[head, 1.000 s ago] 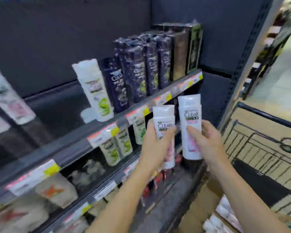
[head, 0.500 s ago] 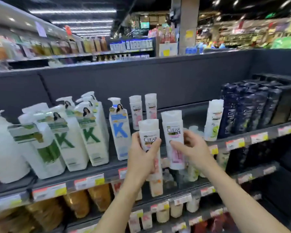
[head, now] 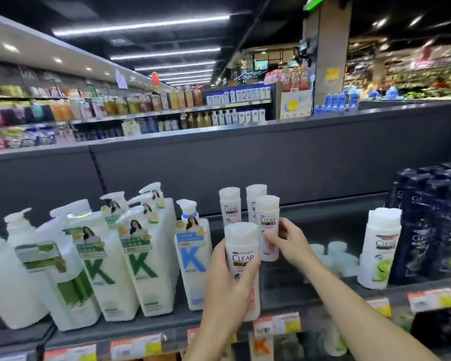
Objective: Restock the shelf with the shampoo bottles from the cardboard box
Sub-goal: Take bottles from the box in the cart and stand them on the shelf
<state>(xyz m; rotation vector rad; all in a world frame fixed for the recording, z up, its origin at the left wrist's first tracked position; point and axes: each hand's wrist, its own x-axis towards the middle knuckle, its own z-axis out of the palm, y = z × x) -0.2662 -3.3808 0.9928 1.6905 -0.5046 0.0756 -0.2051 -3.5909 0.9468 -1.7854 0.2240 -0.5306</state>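
The left hand (head: 228,280) is wrapped around a white plastic shampoo bottle with a pink-toned label (head: 242,261), thumb across the front and fingers behind, holding it upright in front of the dark grey metal shelf (head: 310,293). The right hand (head: 288,241) grips a second white shampoo bottle with a pale pink lower half (head: 267,225) by its side, thumb in front and fingers curled round its right edge, and holds it upright over the shelf, a little higher and further in than the first. Just behind it, two matching white bottles (head: 229,207) stand upright side by side at the back of the shelf. To the left stand large white pump bottles printed with green and blue K letters (head: 141,259). To the right are a white bottle with a lime-green label (head: 380,246) and a block of dark navy bottles (head: 432,222). Red and yellow price tags (head: 276,323) line the shelf's front edge. The cardboard box is out of view.
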